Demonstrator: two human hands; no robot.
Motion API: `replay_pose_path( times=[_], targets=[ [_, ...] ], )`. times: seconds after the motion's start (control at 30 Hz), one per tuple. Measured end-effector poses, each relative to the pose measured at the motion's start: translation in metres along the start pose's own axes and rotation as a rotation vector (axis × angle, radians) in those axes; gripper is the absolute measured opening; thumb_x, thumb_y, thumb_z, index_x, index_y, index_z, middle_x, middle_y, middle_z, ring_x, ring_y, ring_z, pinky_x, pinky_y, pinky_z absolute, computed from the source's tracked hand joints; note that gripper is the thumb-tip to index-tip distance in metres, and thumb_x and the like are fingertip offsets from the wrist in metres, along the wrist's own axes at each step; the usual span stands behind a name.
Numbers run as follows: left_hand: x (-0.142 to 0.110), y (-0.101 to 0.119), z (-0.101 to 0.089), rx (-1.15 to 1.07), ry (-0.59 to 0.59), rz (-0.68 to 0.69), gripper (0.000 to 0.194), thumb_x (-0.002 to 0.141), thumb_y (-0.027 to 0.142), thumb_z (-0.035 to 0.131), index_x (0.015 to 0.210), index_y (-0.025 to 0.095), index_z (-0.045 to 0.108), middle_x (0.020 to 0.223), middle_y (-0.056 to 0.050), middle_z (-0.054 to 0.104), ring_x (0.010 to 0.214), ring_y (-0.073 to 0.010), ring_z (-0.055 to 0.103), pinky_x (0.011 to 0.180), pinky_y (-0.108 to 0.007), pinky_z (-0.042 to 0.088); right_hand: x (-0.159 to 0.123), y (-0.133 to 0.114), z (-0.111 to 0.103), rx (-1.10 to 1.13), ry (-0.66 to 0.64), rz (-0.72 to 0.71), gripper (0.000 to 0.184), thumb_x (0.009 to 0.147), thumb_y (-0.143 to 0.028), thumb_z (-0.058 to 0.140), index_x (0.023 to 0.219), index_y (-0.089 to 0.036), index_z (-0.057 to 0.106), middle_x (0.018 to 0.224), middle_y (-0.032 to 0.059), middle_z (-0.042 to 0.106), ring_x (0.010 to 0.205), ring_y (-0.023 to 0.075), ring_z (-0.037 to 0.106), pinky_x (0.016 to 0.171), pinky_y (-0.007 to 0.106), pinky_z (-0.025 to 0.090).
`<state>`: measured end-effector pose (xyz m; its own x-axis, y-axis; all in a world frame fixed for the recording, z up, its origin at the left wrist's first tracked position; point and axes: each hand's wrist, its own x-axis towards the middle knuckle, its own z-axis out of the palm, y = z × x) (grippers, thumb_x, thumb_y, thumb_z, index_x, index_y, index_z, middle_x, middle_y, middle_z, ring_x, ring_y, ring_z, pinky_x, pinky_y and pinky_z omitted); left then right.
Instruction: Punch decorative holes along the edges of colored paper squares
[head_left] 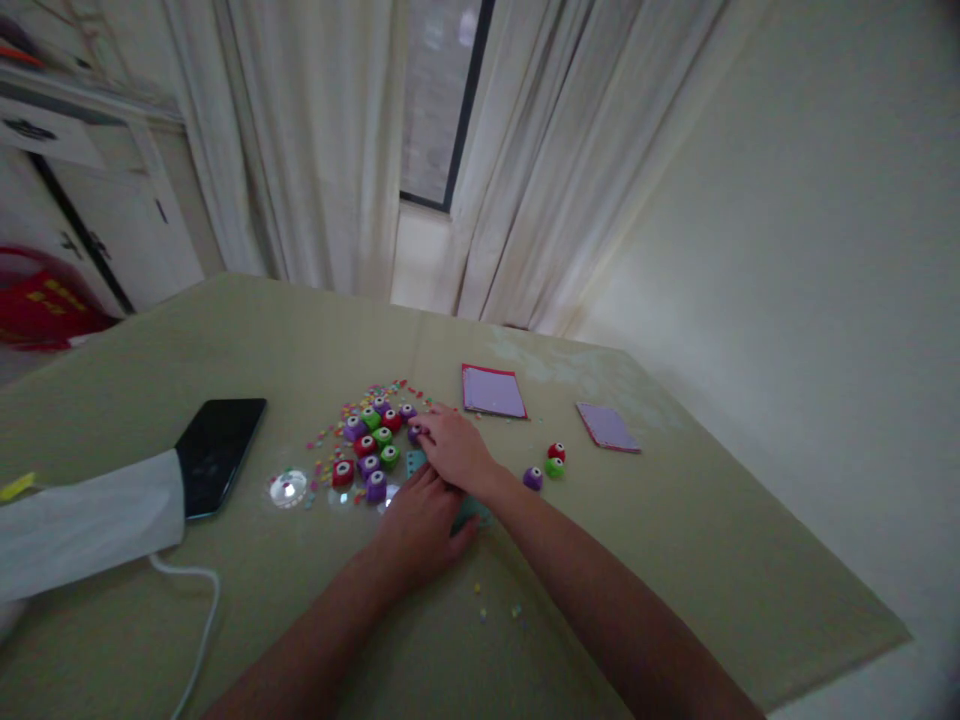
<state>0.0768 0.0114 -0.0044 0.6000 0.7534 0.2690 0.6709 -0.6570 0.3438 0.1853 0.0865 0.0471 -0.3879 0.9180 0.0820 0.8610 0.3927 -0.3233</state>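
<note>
My right hand (452, 447) crosses over my left, its fingertips closed at a purple eyeball bead (415, 434) on the right side of a bead pile. My left hand (421, 522) lies flat over a teal board with holes (415, 461), its thumb spread to the side. Most of that board is hidden under both hands. Beside my fingers, red, green and purple eyeball beads such as a red one (343, 474) and a green one (389, 457) lie clustered. Small colourful confetti pieces (375, 393) are scattered around the pile.
A black phone (223, 450) lies at left, partly under a white sleeve-like cover (97, 520) with a white cable (214, 600). A clear round dish (289, 489) is near the beads. Two lilac cards (493, 391) (608, 427) and three beads (555, 467) are to the right.
</note>
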Motion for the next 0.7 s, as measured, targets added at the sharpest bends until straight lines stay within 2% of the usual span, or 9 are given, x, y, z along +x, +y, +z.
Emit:
replay_pose_path(
  times=[0.1, 0.2, 0.33, 0.4, 0.5, 0.7],
  targets=[
    [0.001, 0.001, -0.003, -0.024, 0.023, 0.033, 0.042, 0.097, 0.036, 0.066, 0.134, 0.016, 0.070, 0.142, -0.016, 0.070, 0.136, -0.0356, 0.061, 0.121, -0.053, 0.045, -0.020, 0.022, -0.009, -0.061, 0.034, 0.119, 0.021, 0.104, -0.022, 0.062, 0.118, -0.022, 0.078, 0.123, 0.0091, 0.072, 0.108, 0.0218, 0.070, 0.097, 0.031, 0.052],
    [0.001, 0.000, -0.003, -0.016, 0.025, 0.037, 0.047, 0.099, 0.034, 0.064, 0.142, 0.016, 0.064, 0.152, -0.016, 0.063, 0.138, -0.0349, 0.060, 0.120, -0.054, 0.047, -0.053, 0.045, -0.012, -0.141, 0.095, 0.240, 0.017, 0.103, -0.018, 0.062, 0.110, -0.021, 0.078, 0.121, 0.0114, 0.071, 0.104, 0.0231, 0.070, 0.094, 0.032, 0.053],
    [0.000, -0.002, 0.001, 0.012, 0.037, 0.017, 0.043, 0.102, 0.032, 0.059, 0.143, 0.017, 0.063, 0.152, -0.015, 0.064, 0.137, -0.0327, 0.061, 0.118, -0.053, 0.048, -0.102, 0.064, -0.003, -0.142, 0.225, 0.236, 0.023, 0.104, -0.016, 0.058, 0.119, -0.020, 0.074, 0.116, 0.0130, 0.073, 0.111, 0.0290, 0.068, 0.098, 0.040, 0.054],
    [-0.001, -0.003, 0.003, 0.013, 0.059, 0.000, 0.043, 0.103, 0.033, 0.058, 0.144, 0.018, 0.062, 0.151, -0.014, 0.065, 0.136, -0.0323, 0.062, 0.118, -0.053, 0.048, -0.118, 0.067, 0.001, -0.050, 0.260, 0.201, 0.025, 0.105, -0.016, 0.056, 0.124, -0.019, 0.072, 0.119, 0.0133, 0.074, 0.112, 0.0294, 0.068, 0.099, 0.042, 0.054],
    [-0.002, -0.004, 0.004, 0.003, 0.078, -0.024, 0.044, 0.105, 0.035, 0.057, 0.146, 0.018, 0.060, 0.151, -0.013, 0.065, 0.137, -0.0320, 0.061, 0.118, -0.052, 0.048, -0.126, 0.067, -0.001, 0.157, 0.256, 0.154, 0.023, 0.104, -0.014, 0.058, 0.122, -0.019, 0.070, 0.117, 0.0121, 0.074, 0.108, 0.0269, 0.069, 0.097, 0.041, 0.054],
    [-0.003, -0.008, 0.002, -0.018, 0.070, -0.046, 0.044, 0.110, 0.039, 0.046, 0.146, 0.018, 0.061, 0.149, -0.013, 0.066, 0.136, -0.0307, 0.062, 0.118, -0.052, 0.049, -0.125, 0.066, -0.008, 0.556, 0.230, 0.224, 0.015, 0.099, -0.022, 0.068, 0.114, -0.021, 0.071, 0.103, 0.0076, 0.076, 0.086, 0.0212, 0.069, 0.078, 0.034, 0.055]
  ],
)
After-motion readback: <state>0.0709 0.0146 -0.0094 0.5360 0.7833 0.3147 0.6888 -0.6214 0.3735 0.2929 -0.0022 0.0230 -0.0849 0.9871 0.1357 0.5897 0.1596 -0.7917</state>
